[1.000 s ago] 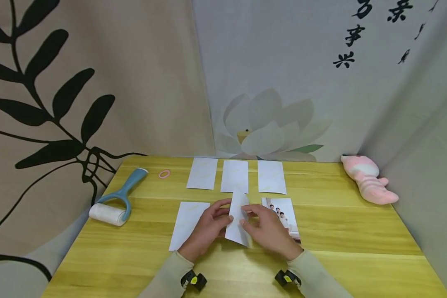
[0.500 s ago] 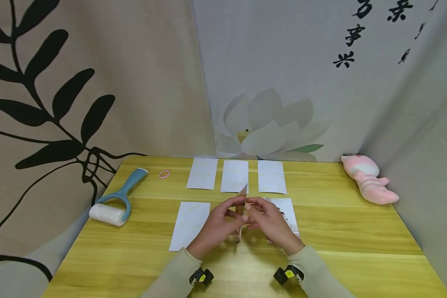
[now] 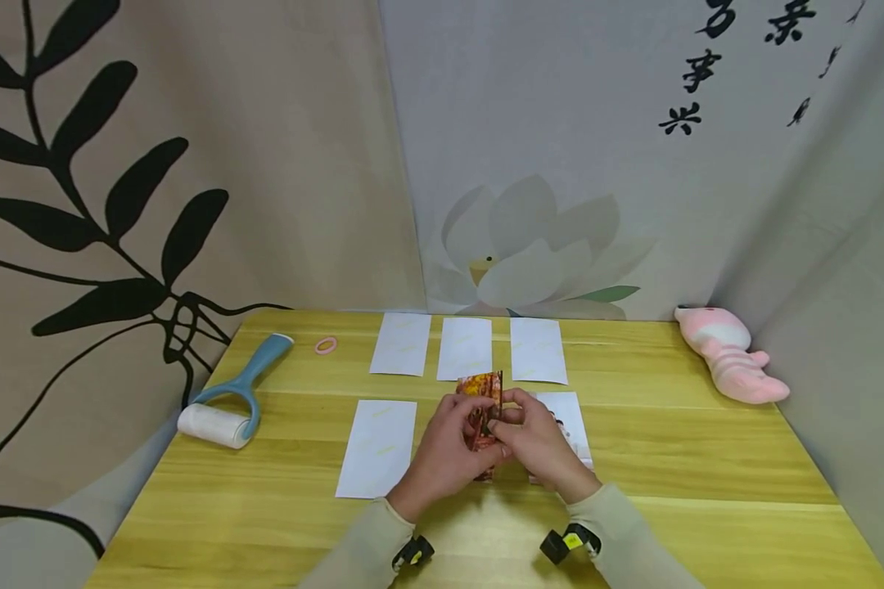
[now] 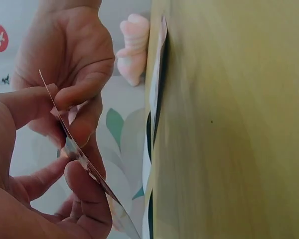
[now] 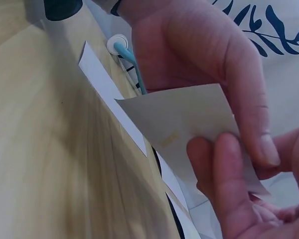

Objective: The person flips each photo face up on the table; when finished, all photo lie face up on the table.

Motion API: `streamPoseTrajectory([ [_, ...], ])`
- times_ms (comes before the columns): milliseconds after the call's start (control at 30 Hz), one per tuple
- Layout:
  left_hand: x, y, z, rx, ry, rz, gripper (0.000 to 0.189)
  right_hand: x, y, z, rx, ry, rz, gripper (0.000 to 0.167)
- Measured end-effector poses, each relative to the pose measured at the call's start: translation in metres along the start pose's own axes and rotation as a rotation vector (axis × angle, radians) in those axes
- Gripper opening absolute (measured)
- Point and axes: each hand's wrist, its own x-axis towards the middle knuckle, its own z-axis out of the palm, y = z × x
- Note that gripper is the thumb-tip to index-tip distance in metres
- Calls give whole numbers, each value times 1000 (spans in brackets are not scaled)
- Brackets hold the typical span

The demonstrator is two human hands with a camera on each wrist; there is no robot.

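A printed photo [image 3: 479,384] stands upright between both hands, its red and orange picture side showing in the head view. My left hand [image 3: 449,446] pinches its left side between thumb and fingers. At the opposite edge, my right hand [image 3: 545,446] grips it with curled fingers. In the right wrist view the photo's plain white back [image 5: 174,117] shows, with faint yellow marks and two right-hand fingertips [image 5: 226,149] against it. Seen nearly edge-on in the left wrist view, the photo [image 4: 97,172] runs between the hands. A group photo [image 3: 573,421] lies face up, partly behind my right hand.
Three white cards, the left one [image 3: 400,343], the middle one [image 3: 465,348] and the right one [image 3: 537,350], line the table's back edge. Another white card [image 3: 376,448] lies left of my hands. A lint roller [image 3: 243,393], a pink ring [image 3: 326,345] and a pink plush toy [image 3: 732,356] sit farther out.
The held photo has turned from its white back, through edge-on, to its printed side facing the head camera. My left hand has shifted right, closer to my right hand.
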Motion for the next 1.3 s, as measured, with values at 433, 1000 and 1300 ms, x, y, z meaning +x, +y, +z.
streamPoseTrajectory([
  [433, -1, -10, -13, -63, 33, -18, 51, -2, 0, -6, 121, -67, 20, 42],
  [1000, -4, -28, -22, -308, 90, -174, 44, -12, 0, -21, 90, -50, 9, 35],
  [1300, -5, -38, -22, -567, 4, -260, 47, -16, 4, -25, 85, -75, 5, 36],
])
